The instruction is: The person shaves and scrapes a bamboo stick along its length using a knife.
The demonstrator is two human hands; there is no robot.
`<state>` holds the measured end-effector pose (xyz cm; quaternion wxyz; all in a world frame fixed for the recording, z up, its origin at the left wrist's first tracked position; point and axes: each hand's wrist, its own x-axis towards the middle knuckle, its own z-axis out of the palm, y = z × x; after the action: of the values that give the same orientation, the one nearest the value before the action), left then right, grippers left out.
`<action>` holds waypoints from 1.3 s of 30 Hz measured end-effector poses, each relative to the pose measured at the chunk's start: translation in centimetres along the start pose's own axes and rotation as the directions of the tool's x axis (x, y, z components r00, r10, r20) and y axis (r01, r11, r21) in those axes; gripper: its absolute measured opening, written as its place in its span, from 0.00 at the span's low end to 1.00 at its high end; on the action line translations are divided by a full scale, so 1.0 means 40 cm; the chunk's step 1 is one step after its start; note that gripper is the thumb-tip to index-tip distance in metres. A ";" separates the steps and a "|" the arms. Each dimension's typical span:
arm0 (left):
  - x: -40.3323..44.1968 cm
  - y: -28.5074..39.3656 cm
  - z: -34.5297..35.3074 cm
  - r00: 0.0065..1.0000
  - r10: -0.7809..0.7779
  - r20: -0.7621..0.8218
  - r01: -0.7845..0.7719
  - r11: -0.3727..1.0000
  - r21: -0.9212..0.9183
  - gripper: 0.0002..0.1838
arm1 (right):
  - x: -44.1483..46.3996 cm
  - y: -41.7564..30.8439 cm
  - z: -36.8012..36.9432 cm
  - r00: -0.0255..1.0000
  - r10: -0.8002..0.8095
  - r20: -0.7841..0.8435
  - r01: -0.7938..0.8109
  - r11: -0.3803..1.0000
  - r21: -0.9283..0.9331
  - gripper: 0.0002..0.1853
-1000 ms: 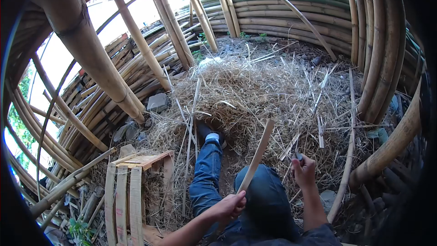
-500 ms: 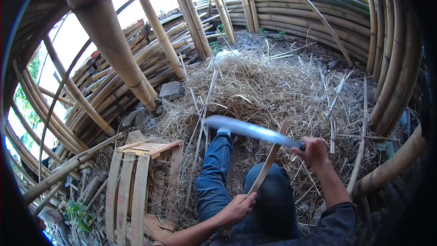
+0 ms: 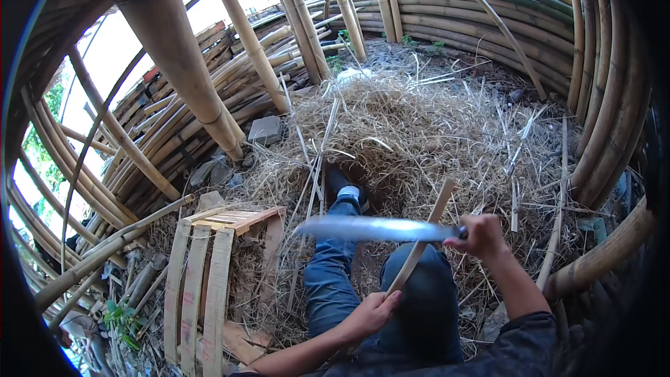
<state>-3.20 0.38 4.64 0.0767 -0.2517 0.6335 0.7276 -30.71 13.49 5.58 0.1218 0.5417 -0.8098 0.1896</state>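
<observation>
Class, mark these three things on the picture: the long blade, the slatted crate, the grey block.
Long blade point(image 3: 370, 228): head view, about mid-length.
Slatted crate point(image 3: 218, 286): head view, on a side slat.
Grey block point(image 3: 265, 130): head view, its broad face.

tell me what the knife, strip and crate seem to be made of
Knife: metal, probably smooth, going by its silvery shine, though motion blurs it. Strip: bamboo or wood, I can't tell which; pale tan, flat and apparently unpainted. Crate: likely rough, unpainted wood, judging by its pale, flat-slatted build.
</observation>
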 end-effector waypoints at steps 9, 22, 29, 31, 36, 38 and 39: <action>0.005 0.026 0.008 0.996 -0.078 0.035 0.079 0.997 -0.013 0.22 | -0.064 -0.040 -0.033 0.986 0.168 -0.009 -0.167 0.983 0.077 0.39; -0.020 -0.001 0.009 0.999 -0.004 -0.044 0.006 0.999 0.034 0.18 | -0.035 0.139 -0.006 0.936 0.351 0.035 -0.352 0.932 0.087 0.38; -0.004 -0.008 0.021 1.000 -0.004 -0.020 0.006 0.998 0.061 0.18 | -0.050 -0.040 -0.027 0.985 0.147 -0.086 -0.136 0.983 0.123 0.40; -0.008 -0.007 0.017 1.000 -0.026 -0.016 0.027 0.998 0.055 0.18 | -0.024 -0.031 -0.035 0.993 -0.100 -0.067 0.095 0.992 -0.081 0.40; -0.023 0.004 0.021 0.997 -0.034 -0.069 0.036 0.999 0.028 0.18 | 0.000 0.124 0.036 0.965 -0.003 -0.261 0.007 1.000 0.016 0.40; -0.026 0.004 0.016 0.993 -0.096 -0.062 0.095 0.995 -0.024 0.19 | -0.021 0.091 0.027 0.954 0.218 -0.207 -0.190 0.970 0.151 0.39; -0.023 -0.007 0.014 0.995 -0.087 -0.051 0.086 0.996 -0.025 0.19 | -0.031 0.064 0.014 0.962 0.203 -0.184 -0.178 0.973 0.146 0.39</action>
<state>-2.42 1.17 4.84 0.0885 -0.2986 0.6154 0.7240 -32.60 15.15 4.11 0.1479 0.4462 -0.8282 0.3052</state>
